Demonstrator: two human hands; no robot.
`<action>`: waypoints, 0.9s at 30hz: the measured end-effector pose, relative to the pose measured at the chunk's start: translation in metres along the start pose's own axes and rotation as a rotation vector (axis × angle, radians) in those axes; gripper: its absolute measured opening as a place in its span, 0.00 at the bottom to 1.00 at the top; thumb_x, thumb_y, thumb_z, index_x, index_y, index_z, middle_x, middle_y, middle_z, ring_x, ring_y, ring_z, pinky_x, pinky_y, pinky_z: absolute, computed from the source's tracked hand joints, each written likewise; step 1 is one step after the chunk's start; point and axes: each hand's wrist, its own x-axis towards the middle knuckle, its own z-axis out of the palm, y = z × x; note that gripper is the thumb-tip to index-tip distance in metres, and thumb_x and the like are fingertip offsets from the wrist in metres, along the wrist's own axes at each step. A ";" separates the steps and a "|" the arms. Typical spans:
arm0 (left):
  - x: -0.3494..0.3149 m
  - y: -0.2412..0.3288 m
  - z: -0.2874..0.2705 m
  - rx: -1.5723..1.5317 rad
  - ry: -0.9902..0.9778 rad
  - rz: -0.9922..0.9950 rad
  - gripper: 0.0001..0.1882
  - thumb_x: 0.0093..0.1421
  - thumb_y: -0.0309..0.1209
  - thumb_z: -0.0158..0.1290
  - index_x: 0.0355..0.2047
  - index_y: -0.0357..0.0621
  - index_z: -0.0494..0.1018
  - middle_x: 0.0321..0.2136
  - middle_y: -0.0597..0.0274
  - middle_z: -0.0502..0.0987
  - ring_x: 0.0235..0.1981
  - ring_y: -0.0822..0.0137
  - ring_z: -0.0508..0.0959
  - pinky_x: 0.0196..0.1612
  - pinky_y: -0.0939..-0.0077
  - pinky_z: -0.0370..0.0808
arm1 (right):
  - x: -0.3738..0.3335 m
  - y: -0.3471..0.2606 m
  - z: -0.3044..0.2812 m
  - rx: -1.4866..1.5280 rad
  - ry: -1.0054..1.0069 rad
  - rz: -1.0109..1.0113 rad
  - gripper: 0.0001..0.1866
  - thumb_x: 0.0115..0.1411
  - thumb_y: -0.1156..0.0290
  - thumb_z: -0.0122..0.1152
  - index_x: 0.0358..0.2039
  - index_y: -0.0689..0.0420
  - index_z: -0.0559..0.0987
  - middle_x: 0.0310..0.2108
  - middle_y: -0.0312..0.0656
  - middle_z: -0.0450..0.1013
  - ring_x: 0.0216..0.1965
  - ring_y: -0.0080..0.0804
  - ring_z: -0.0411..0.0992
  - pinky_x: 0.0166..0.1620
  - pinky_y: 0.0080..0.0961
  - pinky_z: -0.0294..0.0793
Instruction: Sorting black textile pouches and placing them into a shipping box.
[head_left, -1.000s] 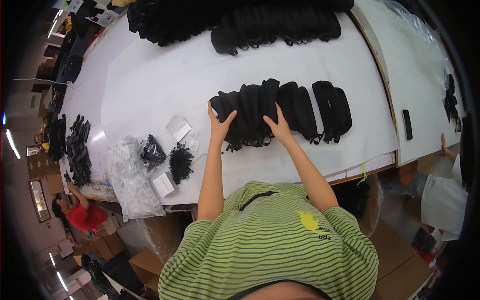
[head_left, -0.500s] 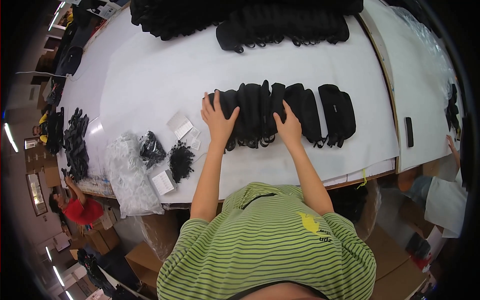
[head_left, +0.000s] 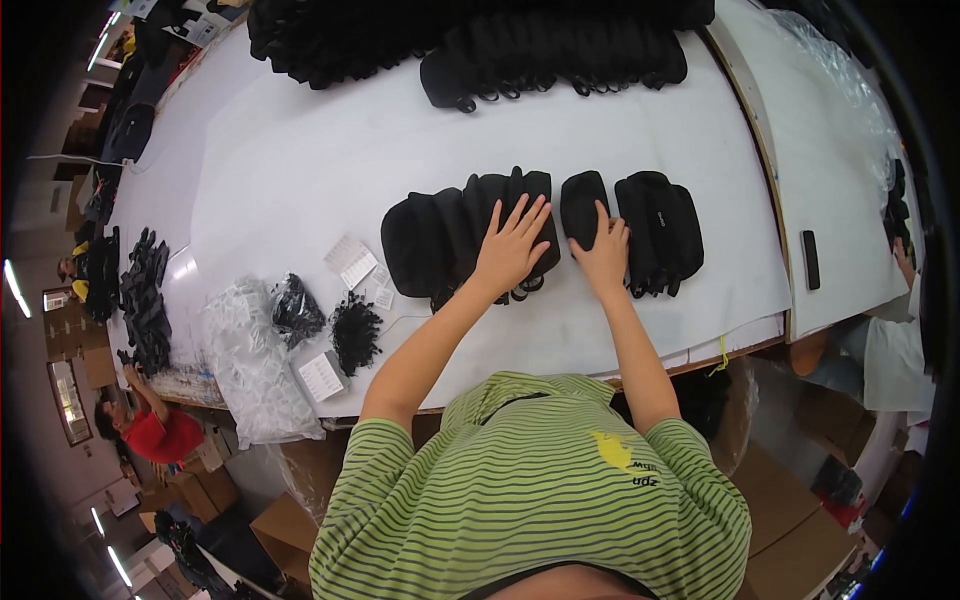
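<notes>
A row of black zip pouches [head_left: 425, 245], packed side by side, lies on the white table in front of me. My left hand [head_left: 512, 248] rests flat on the right end of this row, fingers stretched out. Just right of it, across a narrow gap, lies a single black pouch [head_left: 583, 198]. My right hand [head_left: 603, 258] grips that pouch at its near part, thumb on the left side and fingers bent over it. Beyond my right hand sit black pouches with a small light mark [head_left: 672, 235], close against the gripped one. Small loops stick out at the row's near edge.
More black pouches [head_left: 550, 65] are lined up at the far side. At left lie a clear plastic bag [head_left: 255, 350], black strings [head_left: 355, 332], white printed cards [head_left: 350, 262] and black straps [head_left: 148, 305]. A dark bar [head_left: 810, 260] lies at right. A person in red [head_left: 165, 430] works at far left.
My left hand has slid right along the row and flattened on its right end. A gap has opened beside the pouch under my right hand, which has shifted right toward the end pouches.
</notes>
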 end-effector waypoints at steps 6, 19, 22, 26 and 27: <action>-0.001 -0.001 0.000 0.044 -0.011 -0.026 0.32 0.62 0.42 0.48 0.64 0.46 0.56 0.64 0.63 0.58 0.66 0.60 0.53 0.67 0.50 0.42 | 0.032 0.024 -0.024 1.147 0.080 0.333 0.28 0.55 0.81 0.48 0.58 0.55 0.68 0.32 0.36 0.76 0.32 0.28 0.74 0.38 0.23 0.72; 0.025 0.021 0.010 -0.041 0.006 0.078 0.22 0.64 0.38 0.45 0.59 0.58 0.65 0.64 0.61 0.56 0.66 0.57 0.52 0.66 0.51 0.44 | 0.031 0.008 0.038 0.226 -0.218 0.030 0.31 0.49 0.76 0.56 0.57 0.47 0.71 0.44 0.48 0.67 0.46 0.46 0.67 0.49 0.37 0.68; 0.026 0.013 0.013 -0.018 -0.010 0.106 0.19 0.64 0.38 0.45 0.55 0.54 0.69 0.64 0.64 0.57 0.67 0.59 0.52 0.66 0.51 0.43 | 0.023 -0.004 -0.019 0.027 0.107 -0.096 0.30 0.47 0.74 0.60 0.54 0.45 0.73 0.48 0.45 0.64 0.52 0.45 0.61 0.54 0.39 0.61; 0.035 0.012 0.004 -0.053 -0.031 0.175 0.12 0.62 0.37 0.46 0.40 0.47 0.73 0.59 0.61 0.64 0.66 0.58 0.54 0.67 0.51 0.43 | 0.002 0.014 -0.069 -0.068 0.336 0.188 0.32 0.47 0.74 0.61 0.56 0.50 0.69 0.48 0.48 0.65 0.52 0.47 0.63 0.51 0.40 0.64; 0.041 0.012 0.005 -0.039 -0.009 0.255 0.10 0.61 0.36 0.47 0.34 0.45 0.73 0.54 0.60 0.70 0.65 0.57 0.57 0.67 0.51 0.43 | -0.003 0.027 -0.068 -0.075 0.342 0.197 0.32 0.47 0.74 0.61 0.56 0.50 0.69 0.48 0.48 0.65 0.52 0.47 0.63 0.51 0.40 0.64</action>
